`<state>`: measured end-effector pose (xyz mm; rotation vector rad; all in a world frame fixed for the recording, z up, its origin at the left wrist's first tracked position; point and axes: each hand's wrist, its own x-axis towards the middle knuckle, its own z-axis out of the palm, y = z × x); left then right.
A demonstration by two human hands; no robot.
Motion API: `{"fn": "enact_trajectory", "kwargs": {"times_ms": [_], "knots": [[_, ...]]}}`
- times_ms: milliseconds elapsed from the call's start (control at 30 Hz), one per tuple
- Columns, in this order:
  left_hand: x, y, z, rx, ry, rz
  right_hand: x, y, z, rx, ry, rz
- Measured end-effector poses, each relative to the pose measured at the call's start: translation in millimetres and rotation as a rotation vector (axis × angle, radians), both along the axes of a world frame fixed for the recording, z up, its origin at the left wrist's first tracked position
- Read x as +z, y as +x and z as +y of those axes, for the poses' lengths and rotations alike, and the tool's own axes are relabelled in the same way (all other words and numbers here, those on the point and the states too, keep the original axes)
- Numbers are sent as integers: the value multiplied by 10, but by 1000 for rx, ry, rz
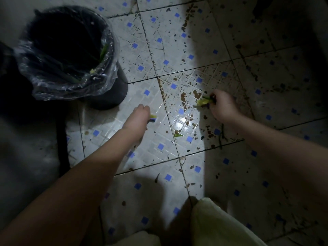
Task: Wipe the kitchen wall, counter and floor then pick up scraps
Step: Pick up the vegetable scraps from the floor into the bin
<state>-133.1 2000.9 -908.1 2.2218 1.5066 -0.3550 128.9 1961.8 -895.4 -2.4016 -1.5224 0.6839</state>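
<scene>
Within right grip [223, 106], green scrap [203, 102]; left grip [138, 116], perhaps yellow scrap [153, 116].

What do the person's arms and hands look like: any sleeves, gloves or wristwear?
Both the left hand and right hand are bare: no gloves, rings or watch show. The forearms are uncovered, with no sleeves in view. A pale green cloth garment shows at the bottom edge.

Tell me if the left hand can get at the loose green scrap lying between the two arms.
Probably yes: the green scrap lies on open tile close beside the left hand, nothing between them. That hand seems to pinch a yellowish scrap, so its grip may be crowded.
</scene>
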Motion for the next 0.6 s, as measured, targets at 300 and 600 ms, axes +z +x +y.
{"fn": "enact_trajectory", "kwargs": {"times_ms": [300, 600], "knots": [[-11, -275, -227, -62, -6, 12, 126, -270, 120, 171, -1, -14], [-54, -245, -280, -106, -58, 98, 225, -406, 48, 235, 15, 17]]}}
